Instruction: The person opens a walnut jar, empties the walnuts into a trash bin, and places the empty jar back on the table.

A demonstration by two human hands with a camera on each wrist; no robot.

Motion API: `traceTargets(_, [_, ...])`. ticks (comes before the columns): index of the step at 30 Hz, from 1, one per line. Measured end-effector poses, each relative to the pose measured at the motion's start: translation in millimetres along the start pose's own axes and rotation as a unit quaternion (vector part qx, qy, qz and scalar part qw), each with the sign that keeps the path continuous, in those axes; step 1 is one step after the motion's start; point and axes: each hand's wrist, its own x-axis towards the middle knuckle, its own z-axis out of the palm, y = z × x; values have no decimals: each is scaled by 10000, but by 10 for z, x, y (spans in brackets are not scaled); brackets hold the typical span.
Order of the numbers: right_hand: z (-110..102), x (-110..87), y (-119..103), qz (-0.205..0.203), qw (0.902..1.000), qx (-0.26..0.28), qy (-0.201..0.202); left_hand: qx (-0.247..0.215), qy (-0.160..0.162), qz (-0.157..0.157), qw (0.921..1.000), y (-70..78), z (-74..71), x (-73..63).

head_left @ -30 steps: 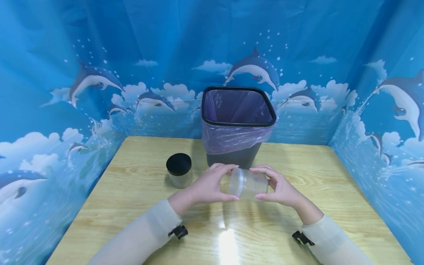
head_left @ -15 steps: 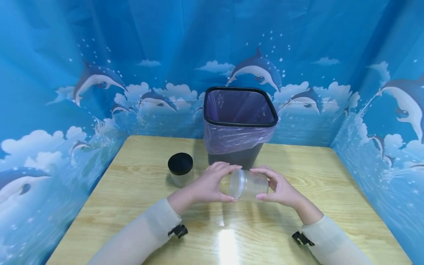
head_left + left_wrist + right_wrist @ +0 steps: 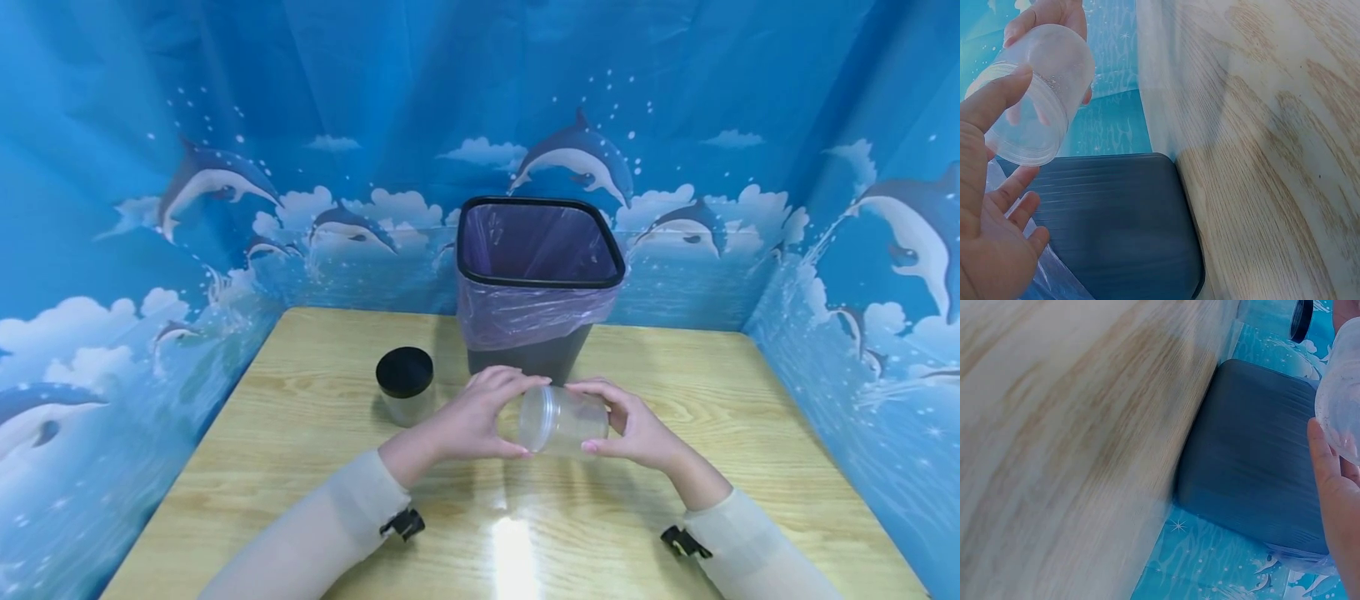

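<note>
A clear plastic jar (image 3: 573,419) lies on its side in the air above the table, held between both hands. Its threaded, lidless mouth (image 3: 1032,122) faces left, and nothing shows inside. My left hand (image 3: 468,421) spans that mouth, thumb on one side of the rim and fingertips at the other. At the base end, my right hand (image 3: 633,425) grips the jar between thumb and fingers. In the right wrist view, the right thumb (image 3: 1322,456) presses along the jar's wall. A second clear jar (image 3: 408,408) with a black lid (image 3: 405,372) stands upright left of my left hand.
Behind the hands stands a dark grey bin (image 3: 521,358) with a black rim and a purple liner (image 3: 525,312) folded over it. The wood-grain table (image 3: 300,483) meets blue dolphin-print curtains (image 3: 360,100) at its back and sides.
The left fingers and thumb shift very slightly at the jar's rim. Otherwise the jar, both hands and the lidded jar stay in place; the head view sways a little.
</note>
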Motion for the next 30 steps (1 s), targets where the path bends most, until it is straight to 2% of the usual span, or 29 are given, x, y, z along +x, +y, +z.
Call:
traceTargets(6, [-8, 10, 12, 0, 9999, 126, 4, -39, -63, -164, 9998, 7, 10, 12])
traceTargets(14, [-16, 10, 26, -131, 9999, 36, 61, -148, -154, -944, 9953, 28, 49, 26])
traceTargets(17, [-14, 11, 16, -112, 9999, 10, 80, -203, -106, -1095, 9937, 24, 59, 29])
traceTargets(22, [-3, 16, -5, 31, 10000, 14, 93, -244, -68, -1126, 9933, 12, 66, 29])
traceTargets(30, [0, 1, -9, 113, 9999, -29, 81, -205, -46, -889, 9958, -2, 82, 10])
